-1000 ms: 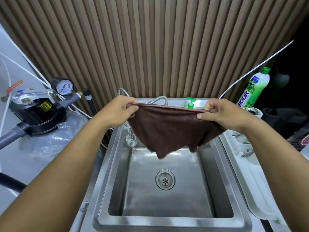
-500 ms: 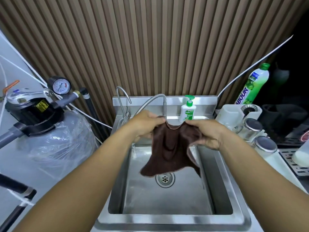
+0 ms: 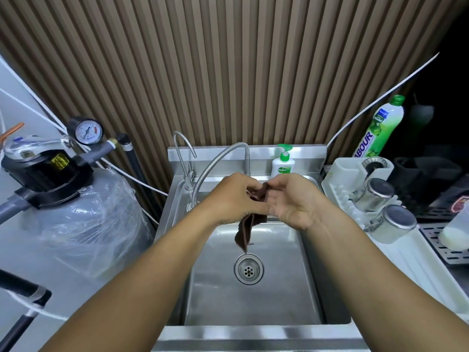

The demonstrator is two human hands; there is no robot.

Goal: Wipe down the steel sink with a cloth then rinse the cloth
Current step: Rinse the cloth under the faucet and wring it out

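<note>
Cloth [image 3: 245, 231], brown and bunched, sat at the centre of the frame between your hands, above the basin of the steel sink [image 3: 253, 303]. Your left hand [image 3: 233, 196] curled its fingers round the wad, and your right hand [image 3: 291, 201] pinched its upper end. One tail hung toward the drain [image 3: 248, 269], apart from it. At right, the white dish rack [image 3: 340, 171] carried two steel-lidded glass jars [image 3: 375, 195], tilted; their contents could not be made out. A soap pump bottle [image 3: 283, 165] stood on the back ledge.
</note>
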